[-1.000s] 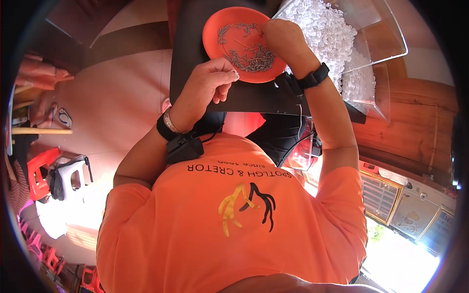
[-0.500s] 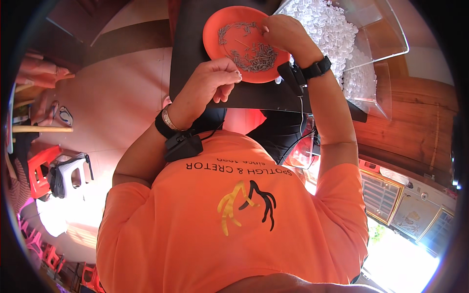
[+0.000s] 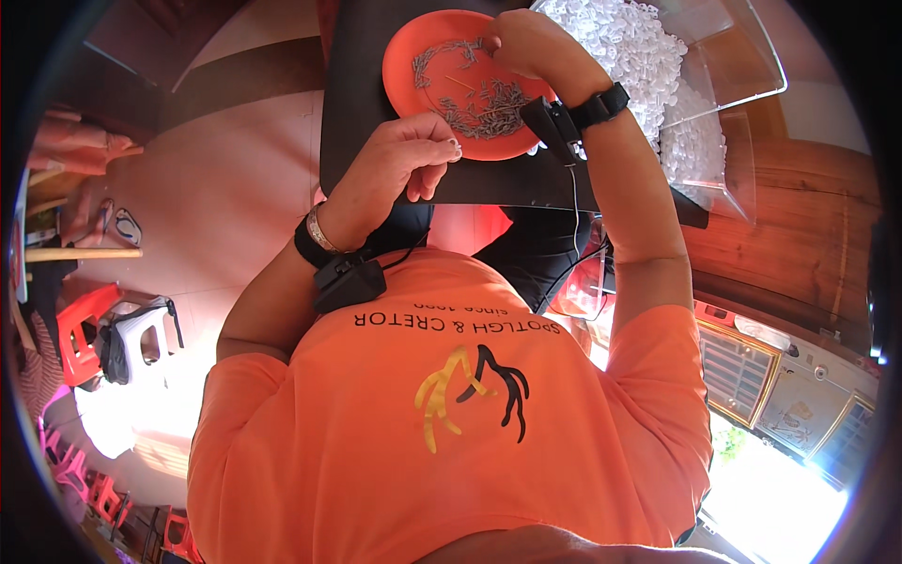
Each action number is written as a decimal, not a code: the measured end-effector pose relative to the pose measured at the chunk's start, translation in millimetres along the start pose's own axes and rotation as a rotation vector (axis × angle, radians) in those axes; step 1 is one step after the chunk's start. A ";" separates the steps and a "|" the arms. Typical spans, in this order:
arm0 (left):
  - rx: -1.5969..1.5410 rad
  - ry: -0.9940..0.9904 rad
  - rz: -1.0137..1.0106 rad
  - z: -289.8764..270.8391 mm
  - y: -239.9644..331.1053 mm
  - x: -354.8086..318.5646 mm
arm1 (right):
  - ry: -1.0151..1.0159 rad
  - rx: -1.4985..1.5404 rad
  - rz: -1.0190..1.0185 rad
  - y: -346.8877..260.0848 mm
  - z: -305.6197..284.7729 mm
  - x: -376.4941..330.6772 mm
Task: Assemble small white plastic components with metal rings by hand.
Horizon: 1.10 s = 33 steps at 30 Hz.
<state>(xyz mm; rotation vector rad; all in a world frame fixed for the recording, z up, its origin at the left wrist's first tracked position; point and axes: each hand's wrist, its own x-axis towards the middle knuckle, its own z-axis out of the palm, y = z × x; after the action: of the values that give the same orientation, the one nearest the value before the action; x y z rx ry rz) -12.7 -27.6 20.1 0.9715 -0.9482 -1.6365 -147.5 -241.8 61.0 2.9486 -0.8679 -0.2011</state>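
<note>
A round orange plate (image 3: 402,89) lies on the dark table, with many small grey nail-like pieces (image 3: 498,105) spread in it. Just off the plate's near left rim, my left hand (image 3: 399,160) is closed, thumb and forefinger pinching a small white plastic piece (image 3: 457,148). My right hand (image 3: 540,52) reaches over the plate's far right rim, its fingers bent together and pointing down at the plate. Whatever its fingertips hold, if anything, is hidden. A thin yellowish stick (image 3: 458,82) lies among the grey pieces.
Right of the plate, a clear plastic bin (image 3: 785,80) holds a heap of small white plastic pieces (image 3: 611,47). The dark table (image 3: 362,56) ends just in front of my body. A cable (image 3: 576,202) hangs from the black device at my right wrist. Stools (image 3: 85,338) stand at the left.
My right hand has shifted slightly left and away over the far rim of the plate. My left hand keeps its pinch and has barely moved.
</note>
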 end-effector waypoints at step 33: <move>-0.029 0.000 0.006 -3.6 -0.4 0.0 | 0.084 -0.070 -0.091 -40.9 6.6 -6.2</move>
<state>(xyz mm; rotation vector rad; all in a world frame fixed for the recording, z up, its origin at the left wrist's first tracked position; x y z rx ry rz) -9.6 -28.0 18.4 0.9484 -0.9243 -1.6409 -131.7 -204.3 51.2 2.9100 -0.7022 -0.1095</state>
